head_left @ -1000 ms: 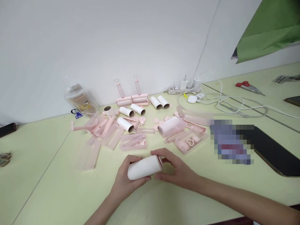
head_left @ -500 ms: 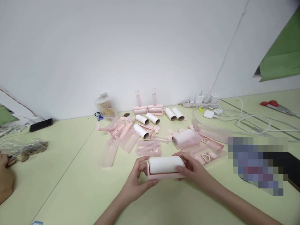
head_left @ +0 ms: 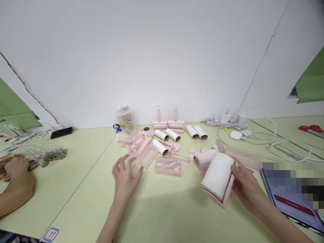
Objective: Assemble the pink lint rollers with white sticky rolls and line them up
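Note:
My right hand [head_left: 244, 180] grips a lint roller [head_left: 219, 175], a white paper roll seated in a pink plastic holder, tilted and raised above the table. My left hand [head_left: 126, 172] is open with fingers spread, close to a translucent pink plastic cover [head_left: 148, 154]. Ahead of the hands lie several loose white rolls, one of them a white roll [head_left: 160, 147] with its brown core end showing. Another translucent pink cover [head_left: 167, 166] lies between the hands with small parts inside. Pink holder pieces [head_left: 138, 143] are heaped beyond my left hand.
Two pink lint rollers [head_left: 168, 125] stand by the wall, handles up. A bagged drink cup [head_left: 125, 118] is left of them. Power strip [head_left: 225, 124] and white cables [head_left: 283, 145] lie right, beside a tablet [head_left: 291, 199]. Another person's hand [head_left: 17, 167] works at far left.
My left hand has let go of the lint roller and moved left, opening. My right hand has carried the roller right and turned it. The view has shifted left.

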`<state>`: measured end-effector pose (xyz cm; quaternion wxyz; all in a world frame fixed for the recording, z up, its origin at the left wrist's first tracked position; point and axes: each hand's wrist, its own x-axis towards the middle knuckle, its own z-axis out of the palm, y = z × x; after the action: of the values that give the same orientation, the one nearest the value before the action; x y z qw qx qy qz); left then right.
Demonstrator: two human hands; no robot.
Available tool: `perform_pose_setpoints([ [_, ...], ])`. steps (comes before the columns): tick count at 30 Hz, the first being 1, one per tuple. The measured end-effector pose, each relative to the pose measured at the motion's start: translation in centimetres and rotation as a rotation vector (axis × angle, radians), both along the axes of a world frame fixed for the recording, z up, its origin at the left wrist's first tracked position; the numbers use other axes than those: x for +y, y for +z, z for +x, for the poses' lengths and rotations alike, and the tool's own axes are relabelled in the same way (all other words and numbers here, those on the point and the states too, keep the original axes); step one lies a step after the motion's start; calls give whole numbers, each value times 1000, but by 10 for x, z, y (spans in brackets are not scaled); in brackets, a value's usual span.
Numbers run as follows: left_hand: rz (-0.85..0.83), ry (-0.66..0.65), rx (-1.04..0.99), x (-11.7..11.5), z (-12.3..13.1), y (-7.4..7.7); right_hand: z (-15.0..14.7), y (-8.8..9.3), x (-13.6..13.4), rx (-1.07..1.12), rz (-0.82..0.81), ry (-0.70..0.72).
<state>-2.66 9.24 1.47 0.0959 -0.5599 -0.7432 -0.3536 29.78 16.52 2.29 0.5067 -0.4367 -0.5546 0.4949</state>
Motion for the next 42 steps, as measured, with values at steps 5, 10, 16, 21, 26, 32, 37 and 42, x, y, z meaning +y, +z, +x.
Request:
perform_pose_setpoints([
  [5,-271,265,-317,-29,-42,-1,-11,7,-4,403,-335,-30],
  [10,-216,-109,-391,-77,-23,-1,-9,-1,-4,285,-340,51],
  [16,-468,-634,-696,-56,44,-4,-16,16,-11,-137,88,185],
  [21,-506,-927,-832,-33,75,-19,-43,34,-25,-506,477,470],
  [26,-480,-874,-909,-33,79,-28,-61,26,-34,-783,741,628],
  [32,-440,-873,-921,-31,80,-34,-65,23,-39,-890,876,589],
  [37,-459,-864,-879,-31,80,-32,-63,29,-42,-960,941,586],
  [42,-467,-860,-869,-32,80,-29,-64,26,-41,-1010,943,599],
])
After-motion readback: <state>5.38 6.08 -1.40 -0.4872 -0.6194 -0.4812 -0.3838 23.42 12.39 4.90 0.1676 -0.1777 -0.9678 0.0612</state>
